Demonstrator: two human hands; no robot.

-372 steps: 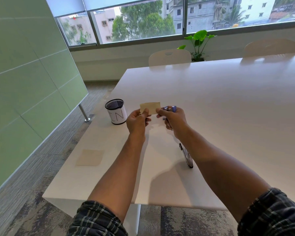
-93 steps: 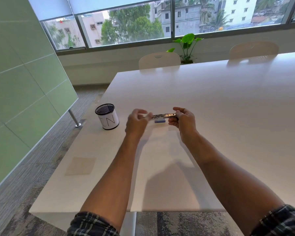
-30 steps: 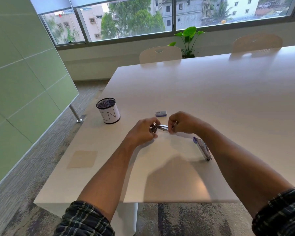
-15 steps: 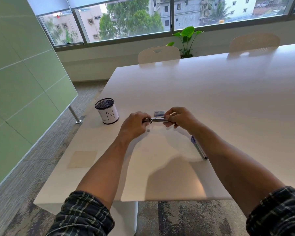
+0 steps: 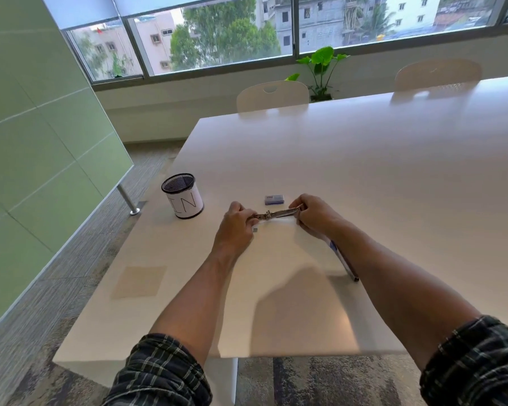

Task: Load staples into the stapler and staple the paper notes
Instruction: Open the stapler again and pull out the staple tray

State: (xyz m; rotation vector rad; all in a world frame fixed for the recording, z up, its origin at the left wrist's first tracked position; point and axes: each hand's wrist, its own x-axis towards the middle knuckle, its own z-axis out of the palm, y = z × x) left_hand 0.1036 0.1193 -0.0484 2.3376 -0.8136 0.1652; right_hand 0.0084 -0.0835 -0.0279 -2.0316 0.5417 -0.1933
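Together, both hands held the stapler (image 5: 277, 213) just above the white table (image 5: 379, 177), a little nearer than the middle of its left part. It showed as a thin, silvery metal strip lying almost level, its right end slightly higher, with a small hinge-like knot near its middle; whether it was the whole stapler or only its metal magazine could not be told. The left hand (image 5: 236, 225) had its fingers curled round the strip's left end, and the right hand (image 5: 316, 213) pinched the right end with curled fingers and thumb. Just beyond the strip, on the table, lay a small blue-and-white staple box (image 5: 274, 199). A tiny grey speck (image 5: 255, 229) sat on the table just beside the left hand. Under the right forearm a slim blue-and-dark piece (image 5: 345, 262) lay on the table, running near-right, partly hidden by the arm. A pale tan note (image 5: 140, 281) lay flat near the table's left edge, well apart from the hands. Left of the hands stood a black mesh cup (image 5: 183, 196) wrapped in white paper lettered "IN". Plaid sleeves (image 5: 159, 373) covered the upper forearms.
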